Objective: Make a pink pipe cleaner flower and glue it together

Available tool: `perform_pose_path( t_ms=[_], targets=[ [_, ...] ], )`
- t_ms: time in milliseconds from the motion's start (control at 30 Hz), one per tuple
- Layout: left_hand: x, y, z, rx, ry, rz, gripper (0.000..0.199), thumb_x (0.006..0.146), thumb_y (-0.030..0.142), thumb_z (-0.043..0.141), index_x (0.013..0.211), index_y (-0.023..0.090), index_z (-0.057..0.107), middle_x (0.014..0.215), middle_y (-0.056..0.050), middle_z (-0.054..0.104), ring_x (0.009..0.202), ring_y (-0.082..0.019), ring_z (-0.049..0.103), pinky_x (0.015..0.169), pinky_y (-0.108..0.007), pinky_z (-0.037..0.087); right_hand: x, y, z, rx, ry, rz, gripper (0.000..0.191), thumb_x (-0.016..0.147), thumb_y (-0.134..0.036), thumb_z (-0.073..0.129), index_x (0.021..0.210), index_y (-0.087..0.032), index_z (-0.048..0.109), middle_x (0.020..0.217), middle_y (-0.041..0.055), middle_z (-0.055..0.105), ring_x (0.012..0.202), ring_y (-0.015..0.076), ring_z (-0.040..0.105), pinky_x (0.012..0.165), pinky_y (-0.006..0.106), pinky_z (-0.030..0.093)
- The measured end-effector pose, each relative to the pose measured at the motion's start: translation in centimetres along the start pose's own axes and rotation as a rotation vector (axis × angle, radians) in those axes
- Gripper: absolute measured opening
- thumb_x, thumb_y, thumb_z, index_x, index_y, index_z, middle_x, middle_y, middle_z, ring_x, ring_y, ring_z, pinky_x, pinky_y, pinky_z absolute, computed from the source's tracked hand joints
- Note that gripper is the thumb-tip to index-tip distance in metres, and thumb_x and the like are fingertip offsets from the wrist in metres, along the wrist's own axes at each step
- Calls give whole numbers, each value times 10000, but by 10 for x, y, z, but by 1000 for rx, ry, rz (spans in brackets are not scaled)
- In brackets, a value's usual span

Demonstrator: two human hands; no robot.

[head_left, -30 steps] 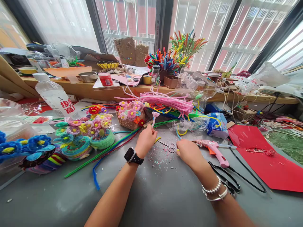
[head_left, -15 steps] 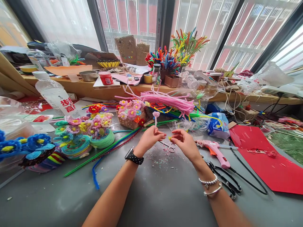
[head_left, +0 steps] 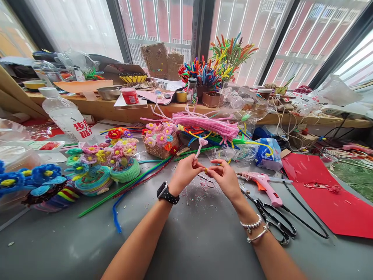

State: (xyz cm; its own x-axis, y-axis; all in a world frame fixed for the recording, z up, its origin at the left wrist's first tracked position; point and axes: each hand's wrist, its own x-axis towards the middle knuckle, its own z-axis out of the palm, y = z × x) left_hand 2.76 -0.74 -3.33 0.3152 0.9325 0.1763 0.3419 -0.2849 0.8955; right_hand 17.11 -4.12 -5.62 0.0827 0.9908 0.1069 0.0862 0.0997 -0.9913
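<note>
Since the gap closed, left hand meets right hand — yellow bit between.

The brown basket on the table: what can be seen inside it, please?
Small fuzzy flowers, mostly pink, with some orange and blue, crowd the top of the basket. They cover its opening, so the bottom and whatever holds them inside cannot be seen.

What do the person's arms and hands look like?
The left hand and right hand are ungloved, and no sleeves show. The left wears a square-faced watch with a white-dotted black strap; the right, a silver beaded bracelet and a silver bangle.
</note>
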Motion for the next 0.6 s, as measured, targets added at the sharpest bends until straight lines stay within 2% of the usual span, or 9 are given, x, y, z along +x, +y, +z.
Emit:
perform_pose_path(
  t_ms=[133,300,500,600],
  targets=[
    [1,1,-1,56,37,-21,280,617,204,578,584,202,300,617,22,641,612,-149,607,518,-223,373,1,3,-1,10,26,-3,341,649,-336,624,910,-178,472,742,34,645,690,175,634,697,339,500],
    [2,-5,-4,67,76,-47,347,605,209,578,576,206,232,618,26,631,594,-126,578,526,-221,374,2,3,-3,34,42,8,341,644,-336,629,899,-170,475,736,27,622,663,161,622,681,329,500],
    [3,-8,-4,22,55,-49,337,589,171,583,601,207,248,651,14,632,596,-130,580,514,-224,391,2,4,-3,61,53,19,337,635,-346,638,882,-171,488,719,17,607,649,155,610,665,324,498],
    [2,-6,-2,-82,-15,-75,336,612,176,582,612,205,248,646,-6,635,605,-144,598,518,-229,407,1,4,0,132,62,38,311,638,-345,636,862,-173,508,710,4,587,639,137,591,650,303,502]
  ],
)
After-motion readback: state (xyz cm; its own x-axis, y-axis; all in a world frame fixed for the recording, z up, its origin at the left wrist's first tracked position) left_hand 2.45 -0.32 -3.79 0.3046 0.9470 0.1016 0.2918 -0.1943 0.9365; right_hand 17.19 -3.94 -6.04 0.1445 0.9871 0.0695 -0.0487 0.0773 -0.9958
